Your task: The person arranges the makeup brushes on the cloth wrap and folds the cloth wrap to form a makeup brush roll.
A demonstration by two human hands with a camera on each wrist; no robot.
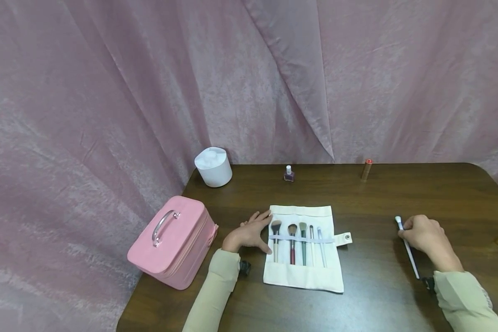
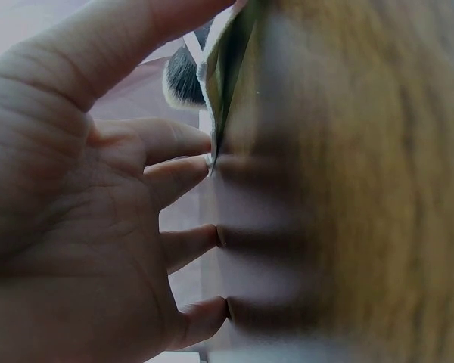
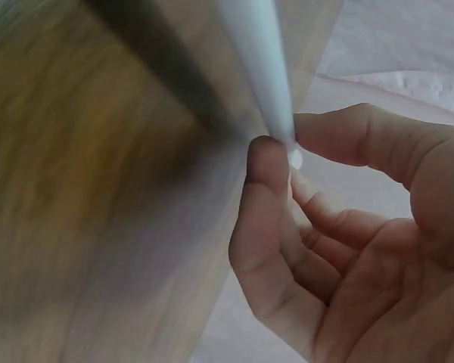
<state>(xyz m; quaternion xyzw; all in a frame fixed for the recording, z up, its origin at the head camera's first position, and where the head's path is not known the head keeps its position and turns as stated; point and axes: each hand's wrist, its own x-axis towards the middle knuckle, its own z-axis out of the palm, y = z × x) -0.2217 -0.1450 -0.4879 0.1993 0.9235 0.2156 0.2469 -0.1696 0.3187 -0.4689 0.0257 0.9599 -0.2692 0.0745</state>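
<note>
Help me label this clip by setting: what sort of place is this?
Probably an indoor makeup table, perhaps staged: brushes lie in an open cloth roll, what looks like a nail polish bottle stands beyond it, and a pink curtain hangs behind.

Tabletop [image 1: 373, 258] left of the right hand [image 1: 426, 239] offers passage to the brush roll [image 1: 303, 279], while a pink case [image 1: 170, 246] blocks left of the left hand [image 1: 251, 234].

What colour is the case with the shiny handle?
The case is pink; the head view shows it best.
</note>
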